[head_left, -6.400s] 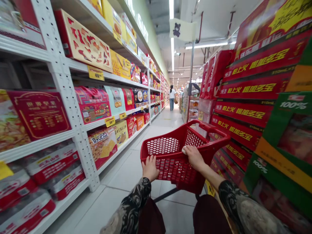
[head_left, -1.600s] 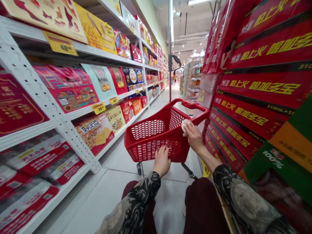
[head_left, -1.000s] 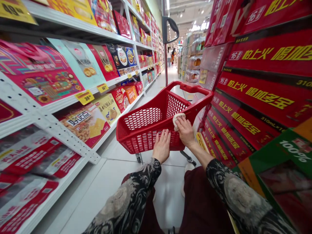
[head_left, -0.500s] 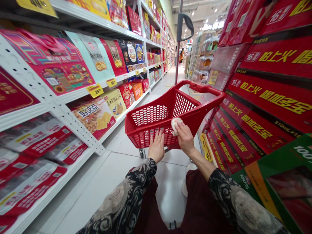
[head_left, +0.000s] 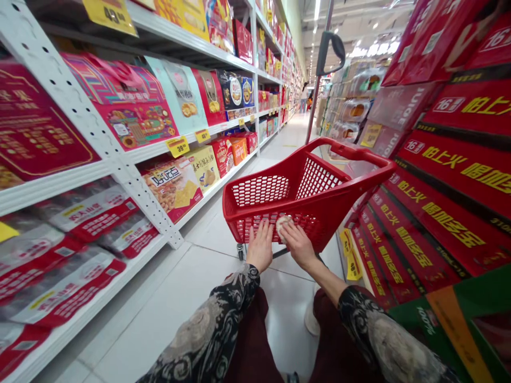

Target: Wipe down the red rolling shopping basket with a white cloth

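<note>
A red plastic shopping cart (head_left: 339, 205) with perforated basket walls stands in front of me, its push handle toward the right. My left hand (head_left: 261, 246) lies with outstretched fingers against the side wall nearest me. Beside it, my right hand (head_left: 298, 243) presses a crumpled whitish cloth (head_left: 283, 227) against the same wall. The cloth is partly hidden under the fingers. No goods show inside the visible part of the basket.
White shelves (head_left: 147, 154) with boxed snacks and packs of bottled water (head_left: 91, 210) line the left. Stacked red drink cartons (head_left: 435, 186) and a green box (head_left: 451, 319) crowd the right. Behind the cart rises a pole with a grey handle (head_left: 322, 53).
My right hand has slid the cloth down and left along the cart's side, closer to my left hand. The view has turned slightly left, shifting the scene rightward.
</note>
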### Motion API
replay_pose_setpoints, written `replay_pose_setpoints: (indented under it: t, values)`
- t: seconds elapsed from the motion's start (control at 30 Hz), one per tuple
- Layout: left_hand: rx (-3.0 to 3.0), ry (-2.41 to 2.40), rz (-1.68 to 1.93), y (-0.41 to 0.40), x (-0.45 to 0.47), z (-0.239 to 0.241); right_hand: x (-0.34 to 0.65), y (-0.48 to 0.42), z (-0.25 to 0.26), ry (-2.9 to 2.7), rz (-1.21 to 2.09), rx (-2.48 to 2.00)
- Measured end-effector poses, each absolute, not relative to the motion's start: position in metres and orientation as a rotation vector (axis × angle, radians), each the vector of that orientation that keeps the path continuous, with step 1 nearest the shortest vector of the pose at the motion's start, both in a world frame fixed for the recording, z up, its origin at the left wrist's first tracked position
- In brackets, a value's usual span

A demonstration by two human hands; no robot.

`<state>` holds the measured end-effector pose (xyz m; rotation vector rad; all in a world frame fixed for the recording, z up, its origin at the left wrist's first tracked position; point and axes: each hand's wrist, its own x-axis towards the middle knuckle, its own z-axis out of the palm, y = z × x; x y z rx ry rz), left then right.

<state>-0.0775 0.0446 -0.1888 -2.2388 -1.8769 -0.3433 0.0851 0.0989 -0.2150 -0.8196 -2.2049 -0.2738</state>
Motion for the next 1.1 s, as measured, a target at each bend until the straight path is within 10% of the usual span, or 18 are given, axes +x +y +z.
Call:
replay_pose_setpoints:
  t: [0.2,0.5,0.8,1.1]
  values:
    - [-2.153,-1.961,-0.326,0.039,-0.091,-0.188,0.052,0.11,-0.165,-2.055,-0.334,-0.735]
    - [-2.11,-2.037,-0.268,0.028,-0.113,-0.196,0.044,0.098,-0.235,-2.321,-0.326,-0.657]
    - [-1.965,-2.217,-0.255,0.015,-0.132,-0.191,-0.012,0.092,-0.161,-2.258,-0.271,-0.536]
    - [-1.963,-2.245,-0.197,-0.003,-0.143,-0.197,-0.012,0.085,-0.233,-2.534,-0.177,-0.532]
